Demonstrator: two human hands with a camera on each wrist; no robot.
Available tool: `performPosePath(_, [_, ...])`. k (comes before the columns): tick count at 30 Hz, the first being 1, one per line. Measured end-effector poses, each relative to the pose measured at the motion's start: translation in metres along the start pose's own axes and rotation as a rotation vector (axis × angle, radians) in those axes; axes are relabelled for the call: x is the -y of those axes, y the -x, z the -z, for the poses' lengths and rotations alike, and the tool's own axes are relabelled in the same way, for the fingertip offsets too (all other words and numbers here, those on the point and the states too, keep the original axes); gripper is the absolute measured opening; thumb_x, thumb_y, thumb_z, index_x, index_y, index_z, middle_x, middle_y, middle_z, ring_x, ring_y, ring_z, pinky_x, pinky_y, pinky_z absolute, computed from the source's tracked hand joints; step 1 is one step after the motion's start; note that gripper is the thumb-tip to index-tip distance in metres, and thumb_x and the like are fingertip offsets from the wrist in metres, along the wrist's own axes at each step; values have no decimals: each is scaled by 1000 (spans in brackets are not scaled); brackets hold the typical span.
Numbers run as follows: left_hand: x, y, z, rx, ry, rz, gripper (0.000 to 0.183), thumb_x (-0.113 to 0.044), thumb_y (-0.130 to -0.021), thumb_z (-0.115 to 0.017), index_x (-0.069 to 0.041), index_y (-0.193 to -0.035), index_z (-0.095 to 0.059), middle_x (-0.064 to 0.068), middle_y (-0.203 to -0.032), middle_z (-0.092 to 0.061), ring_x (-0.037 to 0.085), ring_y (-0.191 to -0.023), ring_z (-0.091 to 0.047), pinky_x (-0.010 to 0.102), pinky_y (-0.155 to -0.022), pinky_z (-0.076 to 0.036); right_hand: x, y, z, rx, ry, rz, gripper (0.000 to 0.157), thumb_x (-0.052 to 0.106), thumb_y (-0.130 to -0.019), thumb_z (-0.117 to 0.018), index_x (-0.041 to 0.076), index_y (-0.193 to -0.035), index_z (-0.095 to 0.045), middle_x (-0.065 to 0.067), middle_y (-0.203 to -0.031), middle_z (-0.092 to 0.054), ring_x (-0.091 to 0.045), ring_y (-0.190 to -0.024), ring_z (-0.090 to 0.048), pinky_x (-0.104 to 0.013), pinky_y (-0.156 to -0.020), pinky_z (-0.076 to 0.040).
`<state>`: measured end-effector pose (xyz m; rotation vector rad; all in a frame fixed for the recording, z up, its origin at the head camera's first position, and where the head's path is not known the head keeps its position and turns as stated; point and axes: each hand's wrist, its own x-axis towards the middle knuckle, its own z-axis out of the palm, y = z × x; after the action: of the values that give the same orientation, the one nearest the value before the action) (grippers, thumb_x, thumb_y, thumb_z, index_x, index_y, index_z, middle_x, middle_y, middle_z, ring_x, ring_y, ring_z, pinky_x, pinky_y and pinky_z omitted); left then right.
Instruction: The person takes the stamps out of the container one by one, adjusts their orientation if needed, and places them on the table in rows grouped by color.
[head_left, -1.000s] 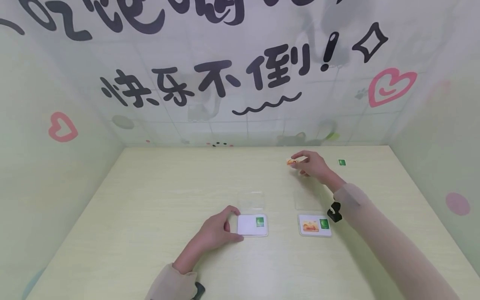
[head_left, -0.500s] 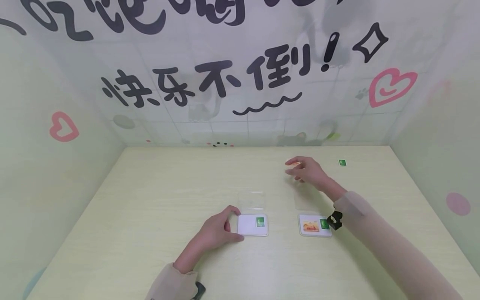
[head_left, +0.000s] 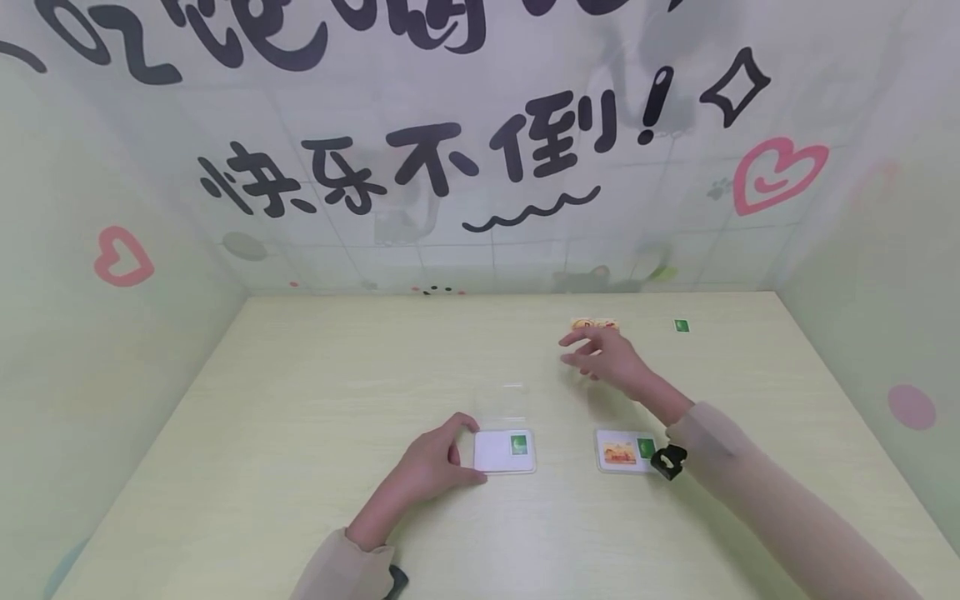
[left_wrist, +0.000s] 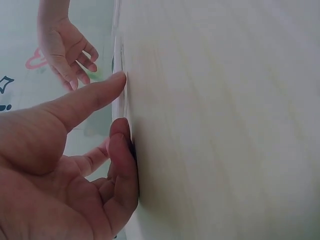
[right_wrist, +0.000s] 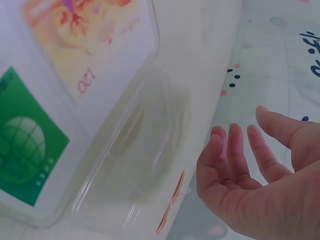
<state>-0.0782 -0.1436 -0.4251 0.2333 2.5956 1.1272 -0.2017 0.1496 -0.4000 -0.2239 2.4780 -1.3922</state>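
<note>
My left hand (head_left: 435,460) holds a clear flat plastic case (head_left: 491,454) by its near and far edges, thumb in front and index finger behind. A white card in it bears one green stamp (head_left: 519,444) at the right. My right hand (head_left: 606,360) hangs above the table, fingers loosely bent and nothing between them. Just behind it lie orange stamps (head_left: 595,322), seen nearly edge-on in the right wrist view. Below the right forearm is a second case (head_left: 609,435), with an orange stamp (head_left: 619,452) and a green stamp (right_wrist: 30,140); the black wrist mount partly covers it.
Behind the left case lies a clear lid (head_left: 502,402). Another clear lid (right_wrist: 145,170) shows beside the second case in the right wrist view. One loose green stamp (head_left: 681,326) lies at the back right. Printed walls enclose the table (head_left: 300,400) at the back and sides.
My right hand has let go of the orange stamp at the back and drawn toward me and slightly left. The left hand and its case have stayed put.
</note>
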Motion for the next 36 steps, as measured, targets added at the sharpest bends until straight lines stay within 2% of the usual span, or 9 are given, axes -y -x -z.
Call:
performPosePath(7, [-3,1,0,-8,26,8,57,-5,-79,-90,-10,-127,-60,3,-73,-51,16,-63,-45,26,-57,-37,2,8,-6,-2,10,-22,33,13,-102,-71,0,-132,-67,-21,-117,-70,-29,-90,-68,-35,-76,-56])
performPosePath(23, [-12,2,-1,-28,-2,50,58,-6,-80,-89,-4,-130,-60,5,-75,-53,18,-66,-46,28,-60,-38,-1,22,-19,5,22,-8,29,14,-101,-72,4,-128,-71,-16,-110,-74,-25,-83,-67,-34,-72,-55])
performPosePath(28, [-14,0,-1,-41,-9,61,58,-6,-80,-90,0,-130,-62,5,-80,-54,18,-70,-46,28,-63,-39,1,27,-22,14,20,0,29,14,-101,-72,4,-128,-71,-15,-108,-74,-25,-83,-67,-35,-71,-56])
performPosePath(36, [-15,-4,-2,-82,41,59,59,1,-73,-92,2,-126,-65,7,-92,-52,19,-80,-49,28,-69,-42,3,38,-28,36,-6,14,27,12,-100,-72,2,-125,-71,-15,-104,-74,-26,-81,-66,-35,-71,-55])
